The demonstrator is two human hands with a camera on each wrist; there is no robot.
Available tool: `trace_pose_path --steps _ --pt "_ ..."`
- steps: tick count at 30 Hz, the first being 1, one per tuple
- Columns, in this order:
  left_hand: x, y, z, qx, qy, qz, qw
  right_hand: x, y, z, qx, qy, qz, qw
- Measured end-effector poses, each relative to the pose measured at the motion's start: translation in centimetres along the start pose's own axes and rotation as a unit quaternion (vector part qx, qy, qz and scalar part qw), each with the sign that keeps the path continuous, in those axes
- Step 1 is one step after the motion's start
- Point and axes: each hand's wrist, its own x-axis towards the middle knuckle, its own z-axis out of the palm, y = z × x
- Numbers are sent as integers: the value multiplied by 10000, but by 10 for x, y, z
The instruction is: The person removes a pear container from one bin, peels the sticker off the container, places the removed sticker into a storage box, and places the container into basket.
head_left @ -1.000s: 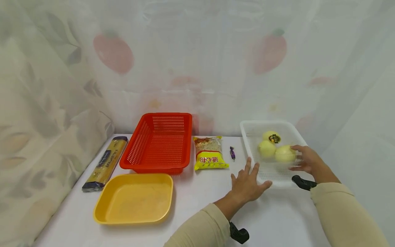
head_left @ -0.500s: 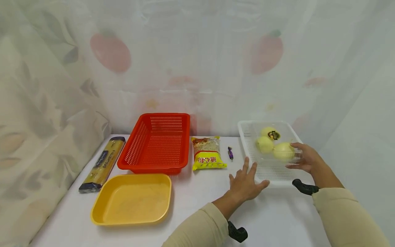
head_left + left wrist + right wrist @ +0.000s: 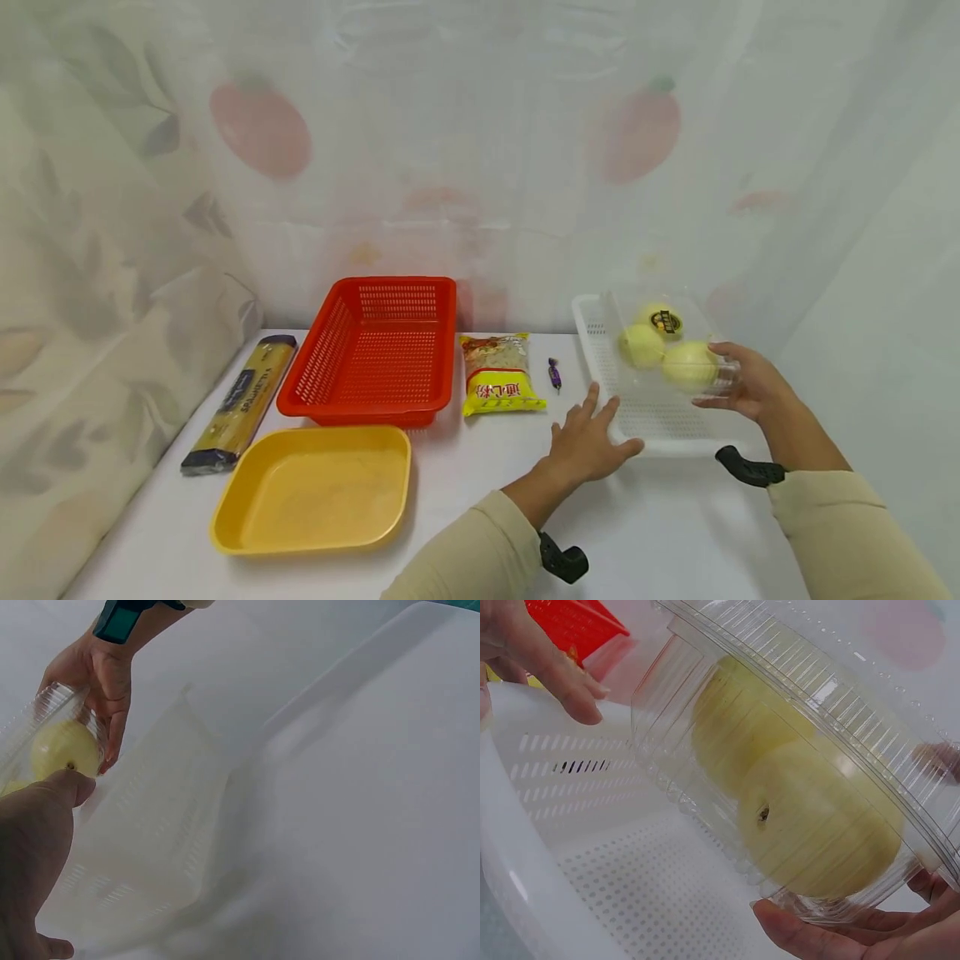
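A clear plastic box (image 3: 817, 697) with round yellow-green fruits (image 3: 690, 367) in it and a dark label is held tilted above the white basket (image 3: 667, 417). My right hand (image 3: 753, 385) grips its right end; in the right wrist view, fingers (image 3: 810, 934) curl under that end. At the basket's near left corner my left hand (image 3: 585, 442) is spread, with its fingers extended. Whether it presses the rim is hard to tell. The left wrist view shows the left thumb (image 3: 71, 786) in front of the box.
Left of the basket lie a purple-wrapped candy (image 3: 554, 375) and a yellow pasta bag (image 3: 498, 375). Farther left are a red basket (image 3: 367, 410), a yellow tray (image 3: 311, 492) and a spaghetti pack (image 3: 242, 404). A patterned curtain (image 3: 450, 150) hangs behind the table.
The right hand has raised the box of fruit from inside the white basket, tilting it. The left hand keeps its place by the basket. The whole head view has shifted slightly.
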Motion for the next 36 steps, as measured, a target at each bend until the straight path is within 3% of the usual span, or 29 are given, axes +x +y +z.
trace_pose_path --steps 6,8,10,13,16,18,21,25,28,36 --pt "0 0 -10 -257 141 245 9993 -10 -5 3 -18 -39 -85 10000" --pt "1 -1 -13 -681 291 421 9964 -13 -5 5 -105 -30 -137 9998" --pt "4 -2 -18 -1405 393 604 9875 -17 -6 5 -146 -31 -186 9997" --pt "8 2 -29 -2648 374 635 9615 -23 -8 7 -213 -57 -283 9994" --pt "12 10 -44 -3628 179 294 9312 -29 -10 9 -239 -155 -381 9989" --pt "14 17 -55 -4116 55 -69 9113 -33 -12 11 -225 -221 -410 9987" --pt "17 27 -69 -4852 -74 -502 8729 -39 -14 15 -227 -321 -434 9983" --pt "21 35 -81 -5566 -173 -774 8270 -47 -16 23 -221 -414 -463 9978" --pt "22 36 -87 -5812 -228 -843 8090 -52 -15 30 -228 -551 -552 9967" --pt "16 30 -101 -6029 -218 -728 7942 -64 -9 48 -278 -829 -894 9921"
